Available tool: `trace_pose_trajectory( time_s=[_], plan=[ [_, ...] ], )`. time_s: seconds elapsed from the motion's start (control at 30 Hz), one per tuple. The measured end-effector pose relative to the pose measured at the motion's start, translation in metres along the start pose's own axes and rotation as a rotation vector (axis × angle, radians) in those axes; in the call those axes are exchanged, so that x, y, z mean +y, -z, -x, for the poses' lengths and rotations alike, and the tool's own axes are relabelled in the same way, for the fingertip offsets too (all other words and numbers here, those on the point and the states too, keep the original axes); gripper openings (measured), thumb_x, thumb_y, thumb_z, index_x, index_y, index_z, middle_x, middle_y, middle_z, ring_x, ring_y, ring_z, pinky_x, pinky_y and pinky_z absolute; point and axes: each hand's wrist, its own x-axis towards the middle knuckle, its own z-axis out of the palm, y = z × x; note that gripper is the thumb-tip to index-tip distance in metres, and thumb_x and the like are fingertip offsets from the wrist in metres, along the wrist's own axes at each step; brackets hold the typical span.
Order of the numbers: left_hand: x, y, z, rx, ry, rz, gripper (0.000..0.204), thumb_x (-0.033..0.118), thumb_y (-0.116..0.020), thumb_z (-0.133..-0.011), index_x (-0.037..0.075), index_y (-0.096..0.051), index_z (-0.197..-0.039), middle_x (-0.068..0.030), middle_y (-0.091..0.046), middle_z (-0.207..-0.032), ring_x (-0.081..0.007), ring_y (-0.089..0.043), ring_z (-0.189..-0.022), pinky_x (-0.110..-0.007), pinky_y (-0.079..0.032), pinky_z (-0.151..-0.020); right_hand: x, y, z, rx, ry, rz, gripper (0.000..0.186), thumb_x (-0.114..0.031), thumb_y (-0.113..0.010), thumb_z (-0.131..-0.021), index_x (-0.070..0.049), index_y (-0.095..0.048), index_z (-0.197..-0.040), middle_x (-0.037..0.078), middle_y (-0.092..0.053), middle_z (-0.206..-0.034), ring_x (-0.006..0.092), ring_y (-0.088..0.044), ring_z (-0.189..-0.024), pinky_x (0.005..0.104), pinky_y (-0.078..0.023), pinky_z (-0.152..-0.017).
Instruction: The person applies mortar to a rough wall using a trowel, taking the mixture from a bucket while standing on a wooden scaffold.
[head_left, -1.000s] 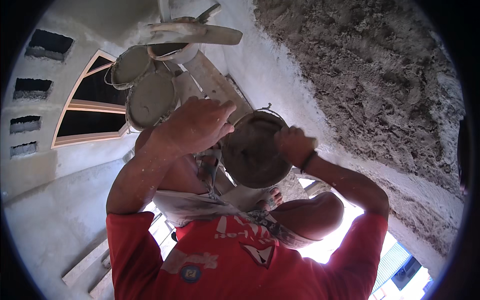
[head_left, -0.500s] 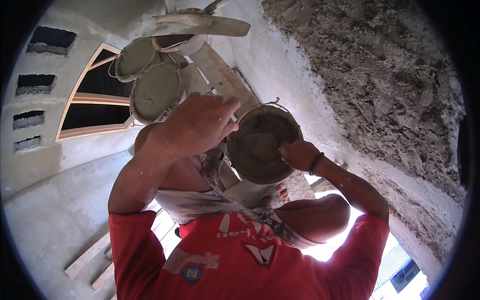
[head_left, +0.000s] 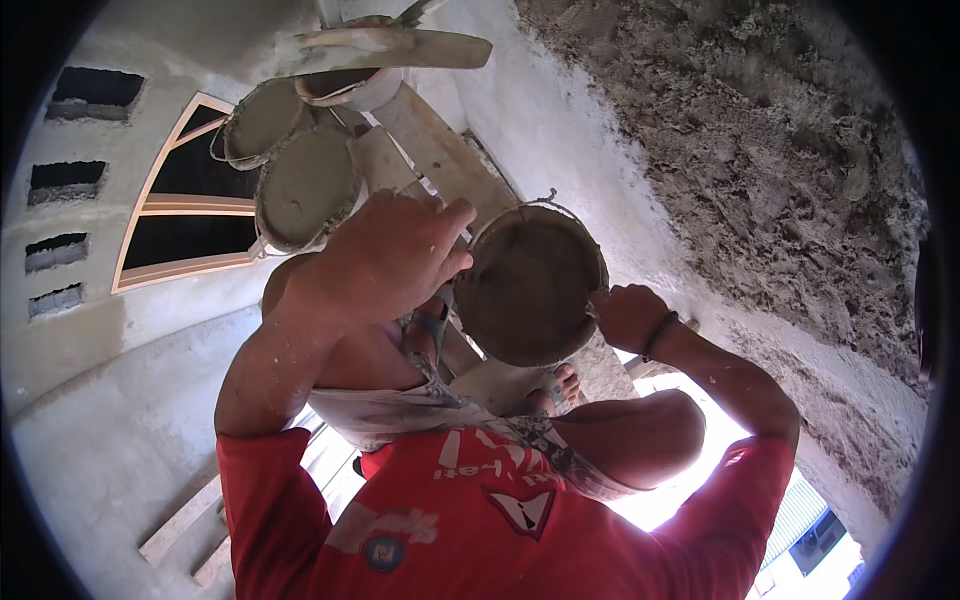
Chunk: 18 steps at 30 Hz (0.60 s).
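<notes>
A round bucket (head_left: 530,275) with a wire handle holds dark grey wet mix in front of me. My left hand (head_left: 395,250) is beside its left side, fingers curled; what they grip, if anything, is hidden. At the bucket's right rim is my right hand (head_left: 630,318), fingers closed; I cannot make out what is in them. My sandalled feet show below the bucket, between my bent knees.
Two buckets of grey mix (head_left: 305,185) (head_left: 262,125) and a third container (head_left: 355,95) stand beyond, near a long board (head_left: 420,48). Planks (head_left: 450,155) lie beside them. A wooden window frame (head_left: 195,203) is left; a rough wall (head_left: 760,170) rises at right; bright openings show below.
My right hand has moved right and down from over the mix to the bucket's rim. The bucket sits a little farther right in view. My left hand has barely moved.
</notes>
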Motion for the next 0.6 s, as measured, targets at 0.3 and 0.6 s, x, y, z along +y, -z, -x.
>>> trace_pose_trajectory(
  time_s=[0.3,0.6],
  plan=[
    [-0.002,0.0,0.003,0.014,0.013,0.032,0.038,0.017,-0.068,-0.083,-0.002,-0.054,-0.112,-0.0206,-0.064,-0.089,-0.0389,-0.063,-0.082,-0.047,-0.047,-0.073,0.003,-0.058,-0.036,0.223,0.213,-0.136,0.024,-0.026,-0.058,-0.086,-0.007,-0.057,-0.101,0.016,-0.066,-0.077,0.0357,-0.067,-0.074,0.0475,-0.054,-0.065],
    [-0.004,-0.001,0.012,-0.003,0.031,0.008,0.037,0.019,-0.066,-0.084,-0.001,-0.054,-0.113,-0.0203,-0.065,-0.09,-0.039,-0.063,-0.081,-0.048,-0.048,-0.073,0.037,-0.094,0.002,0.288,0.121,-0.291,0.037,-0.036,-0.058,-0.087,-0.015,-0.057,-0.118,0.011,-0.068,-0.091,0.0324,-0.066,-0.072,0.0453,-0.053,-0.063]
  ],
)
